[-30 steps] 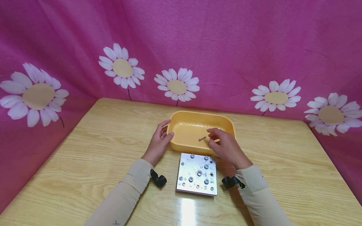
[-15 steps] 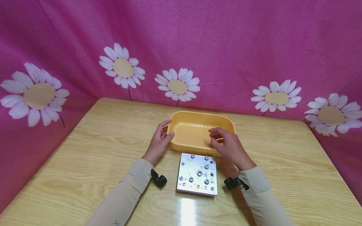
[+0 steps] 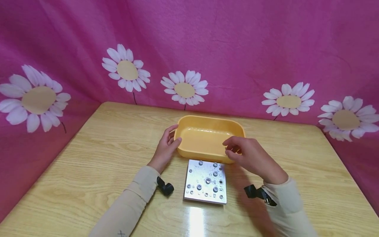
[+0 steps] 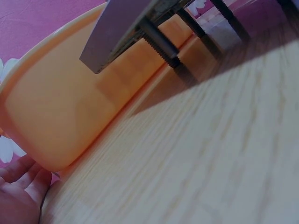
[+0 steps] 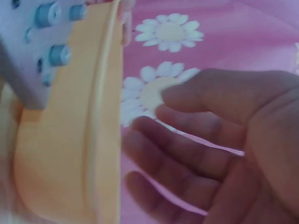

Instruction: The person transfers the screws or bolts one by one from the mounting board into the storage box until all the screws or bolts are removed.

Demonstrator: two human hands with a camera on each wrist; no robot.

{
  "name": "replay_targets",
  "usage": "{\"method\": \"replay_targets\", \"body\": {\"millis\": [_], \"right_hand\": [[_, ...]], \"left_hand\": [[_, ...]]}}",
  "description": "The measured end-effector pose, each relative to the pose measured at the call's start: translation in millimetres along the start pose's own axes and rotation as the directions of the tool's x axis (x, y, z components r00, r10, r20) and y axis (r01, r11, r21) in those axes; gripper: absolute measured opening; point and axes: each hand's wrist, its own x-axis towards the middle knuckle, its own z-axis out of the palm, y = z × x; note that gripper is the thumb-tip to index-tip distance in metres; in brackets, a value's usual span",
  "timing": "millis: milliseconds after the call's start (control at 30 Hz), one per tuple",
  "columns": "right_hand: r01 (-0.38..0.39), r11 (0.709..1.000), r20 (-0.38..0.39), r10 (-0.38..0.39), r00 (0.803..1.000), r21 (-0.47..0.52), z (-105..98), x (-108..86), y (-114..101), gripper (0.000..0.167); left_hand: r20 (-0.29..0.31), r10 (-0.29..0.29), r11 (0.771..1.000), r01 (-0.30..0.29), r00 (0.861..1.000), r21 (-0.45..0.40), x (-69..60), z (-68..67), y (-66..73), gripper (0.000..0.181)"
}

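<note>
A yellow basin [image 3: 204, 154] stands on the wooden table. My left hand [image 3: 165, 148] grips its left end, the thumb on the rim and the fingers outside. My right hand [image 3: 248, 154] is over the basin's front right corner, thumb and fingertips drawn together. The small bolt seen earlier on the basin floor seems pinched there, almost wholly hidden by the fingers. Directly in front of the basin is a square metal plate [image 3: 196, 176] with several socket-head bolts [image 3: 208, 180] in it. Their threaded ends [image 4: 161, 44] stick out below the plate in the left wrist view.
The wooden table [image 3: 118, 158] extends to both sides of the basin and plate. A pink cloth [image 3: 237, 49] with large white daisies hangs behind and at the sides. Both wrists carry black cameras [image 3: 167, 189].
My right hand closed in on the small bolt, which left its spot on the basin floor. Then the hand moved right and toward me. My left hand kept its hold.
</note>
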Motion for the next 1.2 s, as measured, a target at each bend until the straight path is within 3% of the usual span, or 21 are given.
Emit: {"method": "replay_targets", "body": {"millis": [167,367,900,1200], "right_hand": [[0.007,1.0,0.123,-0.006,0.992,-0.013,-3.7,-7.3,-11.5,0.024],[0.051,0.999,0.215,-0.046,0.976,-0.018,-2.6,-13.8,-21.5,0.02],[0.038,0.999,0.329,-0.038,0.944,0.007,13.2,-16.3,-31.5,0.012],[0.13,0.991,0.331,-0.125,0.935,0.006,27.6,-12.1,-34.9,0.008]], "left_hand": [[-0.006,0.041,0.999,-0.041,0.999,0.005,0.3,0.2,-3.1,0.052],[-0.018,0.044,0.999,-0.044,0.999,0.015,-0.3,1.0,-2.8,0.05],[-0.024,0.03,0.999,-0.029,0.999,0.015,0.9,1.4,-4.2,0.05],[-0.023,0.024,0.999,-0.024,0.999,0.025,0.9,1.3,-3.2,0.049]]}}
